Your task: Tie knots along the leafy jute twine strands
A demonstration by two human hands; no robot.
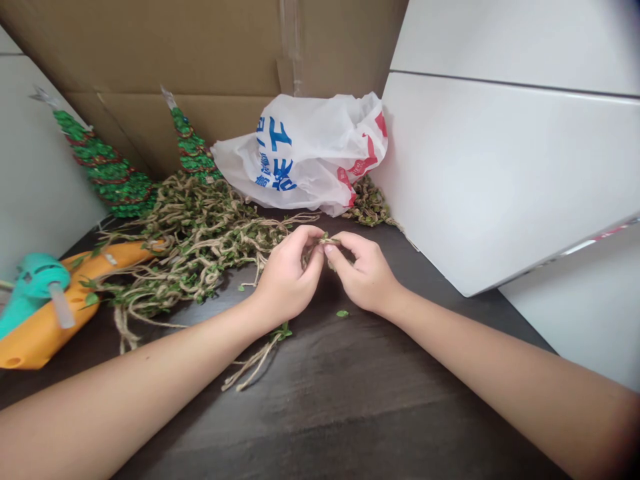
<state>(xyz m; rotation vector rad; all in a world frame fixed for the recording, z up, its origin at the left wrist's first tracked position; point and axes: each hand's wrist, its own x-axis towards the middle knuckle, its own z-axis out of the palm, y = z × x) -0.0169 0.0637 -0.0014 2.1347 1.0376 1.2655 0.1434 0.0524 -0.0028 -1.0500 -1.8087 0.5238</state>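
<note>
My left hand [287, 273] and my right hand [363, 272] meet at the middle of a dark wooden table [350, 400]. Both pinch the same short piece of jute twine with small green leaves [326, 241], fingertips nearly touching. More twine hangs down under my left palm, and its frayed ends [250, 367] lie on the table. A big tangled heap of the same leafy twine [200, 247] lies just left of my left hand.
Two green sequin cone trees [107, 170] [193, 150] lean at the back left. A teal glue gun [35, 287] rests on an orange holder [50, 313]. A white plastic bag [305, 153] sits behind, a cardboard box [175, 53] beyond. White boards [500, 173] stand right.
</note>
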